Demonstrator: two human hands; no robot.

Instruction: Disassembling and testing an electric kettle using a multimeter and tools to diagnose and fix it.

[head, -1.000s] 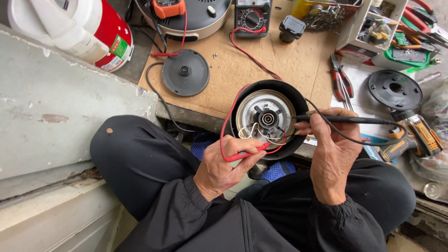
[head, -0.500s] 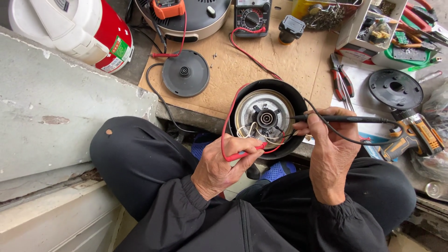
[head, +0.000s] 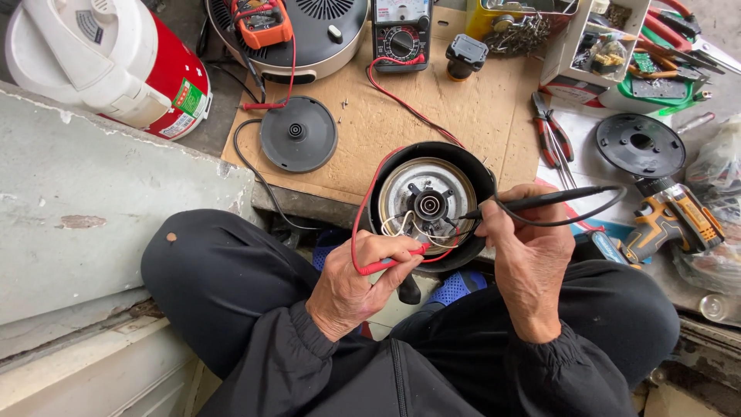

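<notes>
1. In the lap, an upturned black kettle (head: 432,202) shows its metal base, wires and centre socket.
2. The left hand (head: 356,287) is closed around a red probe (head: 394,261); since a second ago its tip moved inward, at 7 o'clock of the socket.
3. The right hand (head: 531,255) pinches a black probe (head: 540,201), tip at 3 o'clock; both probes now touch contacts.
4. At 1 o'clock, a yellow box (head: 502,17) holds metal chains.

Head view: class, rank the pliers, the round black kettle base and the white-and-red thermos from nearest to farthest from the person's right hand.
From the right hand:
1. Pliers, just above it on the board's right edge.
2. Round black kettle base, upper left on the board.
3. White-and-red thermos, far upper left.
</notes>
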